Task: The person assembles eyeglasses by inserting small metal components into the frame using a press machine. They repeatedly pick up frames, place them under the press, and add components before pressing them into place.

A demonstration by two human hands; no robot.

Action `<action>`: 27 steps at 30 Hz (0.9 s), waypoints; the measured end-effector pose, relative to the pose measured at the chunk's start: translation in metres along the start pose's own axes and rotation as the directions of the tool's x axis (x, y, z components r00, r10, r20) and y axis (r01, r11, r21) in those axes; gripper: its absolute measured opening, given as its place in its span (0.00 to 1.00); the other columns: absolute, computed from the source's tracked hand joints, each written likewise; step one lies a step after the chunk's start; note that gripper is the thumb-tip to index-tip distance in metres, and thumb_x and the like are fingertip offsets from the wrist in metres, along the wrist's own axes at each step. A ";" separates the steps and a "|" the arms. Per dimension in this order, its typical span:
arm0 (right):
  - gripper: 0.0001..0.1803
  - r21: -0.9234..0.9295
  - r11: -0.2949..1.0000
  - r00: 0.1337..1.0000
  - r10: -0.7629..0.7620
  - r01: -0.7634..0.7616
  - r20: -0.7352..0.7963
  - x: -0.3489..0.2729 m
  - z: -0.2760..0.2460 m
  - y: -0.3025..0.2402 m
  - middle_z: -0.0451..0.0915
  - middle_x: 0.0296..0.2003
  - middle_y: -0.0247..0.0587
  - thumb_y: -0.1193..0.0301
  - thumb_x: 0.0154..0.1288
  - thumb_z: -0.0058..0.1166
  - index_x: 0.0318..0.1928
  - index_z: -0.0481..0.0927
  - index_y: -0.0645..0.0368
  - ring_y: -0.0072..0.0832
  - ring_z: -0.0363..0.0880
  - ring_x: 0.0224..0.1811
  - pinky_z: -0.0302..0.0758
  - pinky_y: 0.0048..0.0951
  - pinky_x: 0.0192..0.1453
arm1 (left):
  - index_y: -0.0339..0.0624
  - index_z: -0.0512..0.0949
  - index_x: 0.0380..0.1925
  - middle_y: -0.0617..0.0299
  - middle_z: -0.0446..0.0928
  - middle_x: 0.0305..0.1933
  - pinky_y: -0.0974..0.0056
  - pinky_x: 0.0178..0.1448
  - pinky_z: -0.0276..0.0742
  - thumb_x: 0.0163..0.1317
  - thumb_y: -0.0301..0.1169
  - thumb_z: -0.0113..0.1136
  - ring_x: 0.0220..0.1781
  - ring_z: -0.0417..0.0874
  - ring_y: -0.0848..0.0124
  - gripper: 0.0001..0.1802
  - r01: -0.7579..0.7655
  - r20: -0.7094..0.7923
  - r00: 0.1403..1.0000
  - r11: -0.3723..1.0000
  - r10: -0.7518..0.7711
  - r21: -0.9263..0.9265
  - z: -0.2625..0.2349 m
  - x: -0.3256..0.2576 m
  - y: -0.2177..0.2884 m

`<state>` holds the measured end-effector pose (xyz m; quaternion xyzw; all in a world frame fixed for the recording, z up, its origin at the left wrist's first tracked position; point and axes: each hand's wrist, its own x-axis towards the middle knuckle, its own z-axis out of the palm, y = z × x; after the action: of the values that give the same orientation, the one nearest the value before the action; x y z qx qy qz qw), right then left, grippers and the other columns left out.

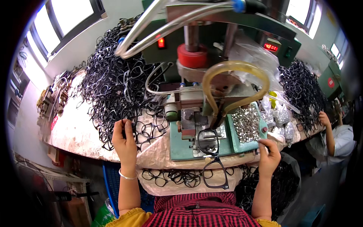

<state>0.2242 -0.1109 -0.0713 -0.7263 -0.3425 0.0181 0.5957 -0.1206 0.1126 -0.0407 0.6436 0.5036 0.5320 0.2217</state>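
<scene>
My left hand (125,143) is at the near edge of a heap of black eyeglass frames (113,79). Its fingers are closed over the frames there, and whatever they grip is hidden. Beside a green tray (231,140) of small shiny metal parts (246,124), my right hand (269,156) has its thumb and fingertips pinched together. Anything between those fingertips is too small to make out. One black eyeglass frame (216,160) rests in the press fixture (206,143), one rim under the tool and the other hanging over the table's front edge, with neither hand on it.
The press has a red collar (192,56) and a looping yellowish hose (236,65). More frames hang along a cloth (166,185) before me and fill a bag (270,189) at lower right. Another heap (302,90) lies near a co-worker's hand (324,118) at far right.
</scene>
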 end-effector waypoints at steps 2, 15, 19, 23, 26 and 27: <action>0.08 0.035 0.974 0.965 -0.226 0.223 0.131 0.011 0.023 -0.040 0.85 0.37 0.42 0.85 0.57 0.61 0.38 0.85 0.65 0.32 0.83 0.42 0.77 0.31 0.49 | 0.38 0.76 0.38 0.75 0.68 0.30 0.77 0.31 0.57 0.75 0.28 0.54 0.29 0.61 0.87 0.06 0.007 0.023 1.000 0.974 -0.001 -0.228 0.008 0.002 0.013; 0.19 0.566 0.824 0.965 -0.125 -0.028 0.229 0.018 0.113 -0.078 0.81 0.42 0.37 0.82 0.59 0.62 0.51 0.75 0.65 0.21 0.82 0.44 0.76 0.23 0.53 | 0.37 0.78 0.45 0.65 0.77 0.42 0.73 0.45 0.74 0.77 0.30 0.50 0.40 0.75 0.80 0.09 0.196 0.098 0.980 0.811 -0.171 -0.551 0.029 -0.030 0.001; 0.25 0.604 0.793 0.954 -0.114 -0.081 0.276 0.017 0.113 -0.091 0.82 0.43 0.39 0.81 0.60 0.62 0.57 0.72 0.64 0.21 0.82 0.46 0.74 0.23 0.56 | 0.37 0.74 0.49 0.60 0.78 0.43 0.67 0.47 0.76 0.78 0.27 0.46 0.43 0.78 0.73 0.09 -0.061 -0.057 0.998 0.703 0.028 -0.708 0.027 -0.025 0.047; 0.24 0.642 0.754 0.943 -0.094 -0.142 0.320 0.013 0.107 -0.108 0.82 0.47 0.43 0.79 0.61 0.61 0.58 0.72 0.65 0.26 0.82 0.50 0.73 0.27 0.60 | 0.39 0.73 0.49 0.57 0.78 0.44 0.62 0.53 0.73 0.78 0.28 0.45 0.46 0.79 0.68 0.08 -0.404 -0.172 0.898 0.603 0.405 -0.688 0.029 -0.024 0.085; 0.20 0.505 0.863 0.937 -0.157 -0.023 0.311 0.013 0.094 -0.111 0.82 0.50 0.48 0.78 0.60 0.61 0.54 0.77 0.63 0.34 0.81 0.55 0.72 0.33 0.63 | 0.46 0.81 0.40 0.56 0.84 0.41 0.60 0.52 0.73 0.66 0.27 0.58 0.40 0.77 0.65 0.05 -0.572 0.008 0.734 0.623 0.679 -0.533 0.032 -0.029 0.086; 0.18 0.382 0.918 0.910 -0.248 0.110 0.333 0.024 0.085 -0.098 0.82 0.51 0.49 0.77 0.59 0.62 0.51 0.79 0.62 0.38 0.80 0.57 0.72 0.35 0.64 | 0.48 0.84 0.36 0.56 0.86 0.41 0.60 0.50 0.74 0.62 0.27 0.63 0.39 0.76 0.65 0.04 -0.610 0.090 0.666 0.609 0.741 -0.507 0.035 -0.033 0.088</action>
<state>0.1582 -0.0203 -0.0006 -0.5548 -0.5072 0.1624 0.6392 -0.0507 0.0579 0.0047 0.7905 0.0488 0.5730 0.2108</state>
